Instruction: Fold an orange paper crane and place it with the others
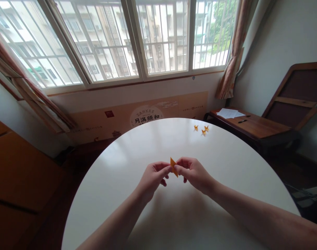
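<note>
2 hands (152,176), 1 folded paper (173,166) and 3 paper birds (203,132) show.

Daylight is streaming through barred sliding windows (133,38), gathered curtains (227,78) are framing them, and a wooden side table (257,129) is standing beyond a round white table (226,159).

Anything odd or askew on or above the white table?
Nothing stands out: no visible spill on the round white table. The small folded orange paper is pinched between left hand and right hand; three small orange bird-shaped figures sit grouped near the table's far edge.
</note>
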Demonstrator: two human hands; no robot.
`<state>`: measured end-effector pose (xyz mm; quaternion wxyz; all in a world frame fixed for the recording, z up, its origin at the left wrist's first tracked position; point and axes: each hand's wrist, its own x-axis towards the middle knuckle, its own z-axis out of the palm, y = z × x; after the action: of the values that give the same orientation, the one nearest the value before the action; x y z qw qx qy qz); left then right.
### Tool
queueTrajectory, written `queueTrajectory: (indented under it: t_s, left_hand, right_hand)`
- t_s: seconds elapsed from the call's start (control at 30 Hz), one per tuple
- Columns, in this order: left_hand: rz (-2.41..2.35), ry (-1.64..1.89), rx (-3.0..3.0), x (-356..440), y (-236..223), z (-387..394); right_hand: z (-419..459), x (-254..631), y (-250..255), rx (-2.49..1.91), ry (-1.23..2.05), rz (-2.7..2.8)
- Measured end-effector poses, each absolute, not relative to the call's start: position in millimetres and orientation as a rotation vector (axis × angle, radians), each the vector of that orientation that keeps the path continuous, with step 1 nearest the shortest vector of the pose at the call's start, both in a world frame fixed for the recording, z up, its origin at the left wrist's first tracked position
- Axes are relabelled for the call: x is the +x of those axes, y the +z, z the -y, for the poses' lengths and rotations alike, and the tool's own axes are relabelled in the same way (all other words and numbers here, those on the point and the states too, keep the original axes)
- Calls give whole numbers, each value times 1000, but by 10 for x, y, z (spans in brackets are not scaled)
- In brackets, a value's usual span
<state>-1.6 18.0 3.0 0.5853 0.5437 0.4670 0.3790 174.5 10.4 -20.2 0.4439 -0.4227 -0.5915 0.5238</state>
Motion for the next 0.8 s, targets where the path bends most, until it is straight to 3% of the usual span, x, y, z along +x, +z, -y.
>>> queueTrajectory:
  t_s: [0.27, 0.8]
  left_hand:
    - [-1114, 904, 1334, 5, 34, -171]
    - [-1147, 932, 1309, 28, 33, -162]
  right_hand:
    - [-73, 1757, -170, -1100, 1151, 1563]
    - [-95, 1731, -214, -1019, 1421, 1356]
